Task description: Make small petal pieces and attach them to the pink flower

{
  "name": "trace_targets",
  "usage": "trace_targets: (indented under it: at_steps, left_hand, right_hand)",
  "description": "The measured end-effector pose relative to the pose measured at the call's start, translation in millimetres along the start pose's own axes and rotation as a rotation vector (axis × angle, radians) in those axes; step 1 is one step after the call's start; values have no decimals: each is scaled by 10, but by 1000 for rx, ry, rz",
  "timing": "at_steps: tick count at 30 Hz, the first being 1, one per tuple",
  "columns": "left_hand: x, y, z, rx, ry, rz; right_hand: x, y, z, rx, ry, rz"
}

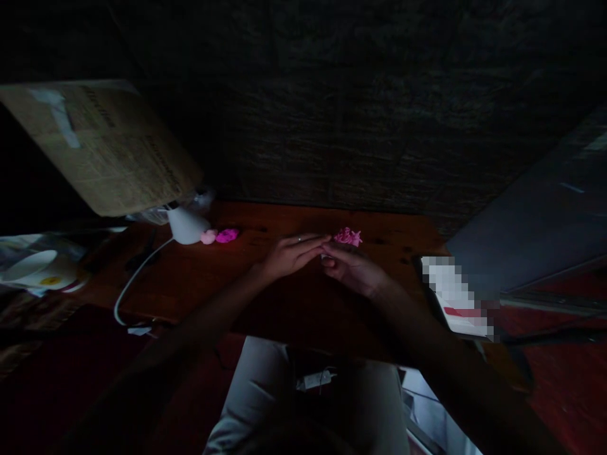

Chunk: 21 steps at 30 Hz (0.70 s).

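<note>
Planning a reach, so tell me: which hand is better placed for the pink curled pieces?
The right hand, I'd judge: it lies just on the near side of the pink curled pieces, while most of the left hand sits farther off to their left.

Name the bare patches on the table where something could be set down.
Two patches of the table look bare: between the magenta lump and left hand, and from the pink cluster to the pixelated white item. It is crowded around the white cone, beside the pale lump and cable.
</note>
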<state>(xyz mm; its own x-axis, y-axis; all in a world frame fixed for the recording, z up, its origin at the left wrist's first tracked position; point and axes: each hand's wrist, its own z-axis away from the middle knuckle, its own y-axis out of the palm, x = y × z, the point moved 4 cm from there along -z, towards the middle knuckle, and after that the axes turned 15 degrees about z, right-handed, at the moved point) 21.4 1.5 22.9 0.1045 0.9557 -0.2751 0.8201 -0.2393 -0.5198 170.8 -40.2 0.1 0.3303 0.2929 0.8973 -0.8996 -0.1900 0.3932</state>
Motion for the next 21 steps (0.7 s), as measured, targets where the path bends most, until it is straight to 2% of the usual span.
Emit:
trace_targets:
  at_steps: [4, 7, 10, 15, 21]
  left_hand:
    - [67, 93, -192, -16, -123, 60]
    - [116, 166, -267, -191, -248, 138]
    - [154, 199, -197, -366, -405, 251]
    - [128, 174, -44, -388, -539, 442]
    - [137, 183, -66, -403, -685, 711]
  right_hand:
    - [154, -35, 22, -25, -144, 60]
    - [274, -111, 35, -104, -251, 140]
    - [324, -199, 30, -174, -300, 169]
    - [286, -256, 5, -178, -307, 246]
    - [313, -215, 32, -179, -362, 419]
